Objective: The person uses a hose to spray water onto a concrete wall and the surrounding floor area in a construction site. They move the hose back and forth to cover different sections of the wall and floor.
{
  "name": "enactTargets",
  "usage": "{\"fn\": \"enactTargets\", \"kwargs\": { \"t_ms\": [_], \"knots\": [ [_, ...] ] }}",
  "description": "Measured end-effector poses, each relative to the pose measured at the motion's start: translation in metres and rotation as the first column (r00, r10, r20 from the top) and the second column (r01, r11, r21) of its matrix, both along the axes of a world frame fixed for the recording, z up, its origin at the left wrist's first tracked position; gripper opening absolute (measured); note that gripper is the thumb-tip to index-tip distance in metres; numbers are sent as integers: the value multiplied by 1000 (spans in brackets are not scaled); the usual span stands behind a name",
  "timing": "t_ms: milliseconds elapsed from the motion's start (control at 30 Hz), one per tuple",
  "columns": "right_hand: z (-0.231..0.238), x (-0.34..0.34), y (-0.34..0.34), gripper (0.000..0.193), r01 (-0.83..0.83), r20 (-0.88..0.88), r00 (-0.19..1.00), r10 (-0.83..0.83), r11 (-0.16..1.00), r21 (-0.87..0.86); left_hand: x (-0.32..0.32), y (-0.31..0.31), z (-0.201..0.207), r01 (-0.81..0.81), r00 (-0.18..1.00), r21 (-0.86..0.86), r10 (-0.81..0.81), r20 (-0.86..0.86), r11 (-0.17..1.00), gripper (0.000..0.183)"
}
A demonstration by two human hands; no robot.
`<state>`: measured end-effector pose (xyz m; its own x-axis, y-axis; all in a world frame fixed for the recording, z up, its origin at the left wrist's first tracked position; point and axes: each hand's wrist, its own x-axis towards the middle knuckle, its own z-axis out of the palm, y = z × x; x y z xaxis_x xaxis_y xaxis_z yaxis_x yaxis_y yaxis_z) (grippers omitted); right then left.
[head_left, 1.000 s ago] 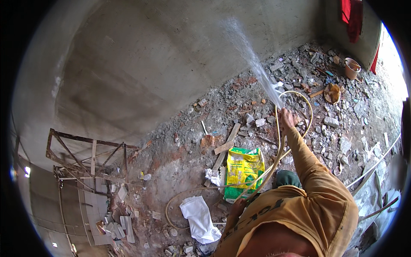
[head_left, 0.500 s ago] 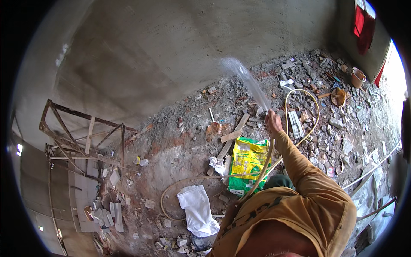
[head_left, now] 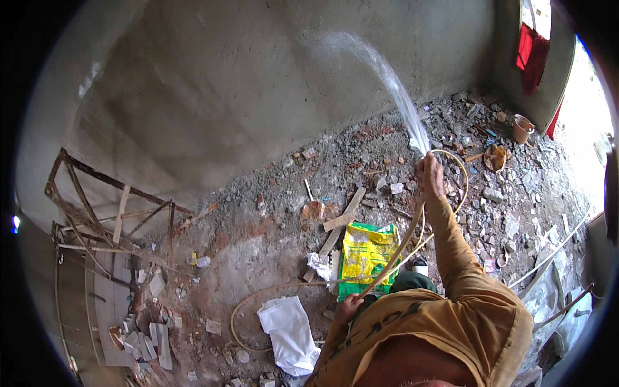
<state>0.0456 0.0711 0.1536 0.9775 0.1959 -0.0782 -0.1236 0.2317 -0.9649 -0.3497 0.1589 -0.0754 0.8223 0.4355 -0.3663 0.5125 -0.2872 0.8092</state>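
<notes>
My right hand (head_left: 431, 175) is closed round the outlet end of a yellowish hose (head_left: 405, 248), with the arm stretched forward. A stream of water (head_left: 394, 82) leaves that end, arcs up and to the left, and strikes the grey plastered wall (head_left: 258, 71). Close to my body at the lower middle, my left hand (head_left: 349, 308) is closed round a lower stretch of the same hose. The rest of the hose loops behind my right hand and out over the ground to the left.
Rubble (head_left: 493, 193) covers the ground along the wall. A yellow-green sack (head_left: 364, 248) and a white cloth or sack (head_left: 288, 332) lie near me. Rusty metal trestle (head_left: 97, 219) at left; bucket (head_left: 522, 129) at far right; wood pieces (head_left: 345, 218) beyond the sack.
My right hand has moved up and slightly right with the hose end. The water now hits higher on the wall in a longer arc. My left hand has come into clearer view.
</notes>
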Motion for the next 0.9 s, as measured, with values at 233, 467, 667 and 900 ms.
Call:
{"fn": "enactTargets", "kwargs": {
  "t_ms": [233,467,667,900],
  "knots": [
    [-48,39,-14,56,116,92,991,-94,958,-264,11,20,2,80,996,-37,-79,30,996,34],
    [-106,47,-31,55,149,-130,973,-189,952,-268,1,16,-1,124,984,-46,-129,-123,991,35],
    [-146,63,-54,55,161,-270,928,-258,928,-335,-9,22,-52,150,986,-77,-155,-62,986,36],
    [-118,37,-55,42,108,-363,914,-182,971,-215,-2,18,-18,169,982,-131,-179,-63,977,35]
  ]
}}
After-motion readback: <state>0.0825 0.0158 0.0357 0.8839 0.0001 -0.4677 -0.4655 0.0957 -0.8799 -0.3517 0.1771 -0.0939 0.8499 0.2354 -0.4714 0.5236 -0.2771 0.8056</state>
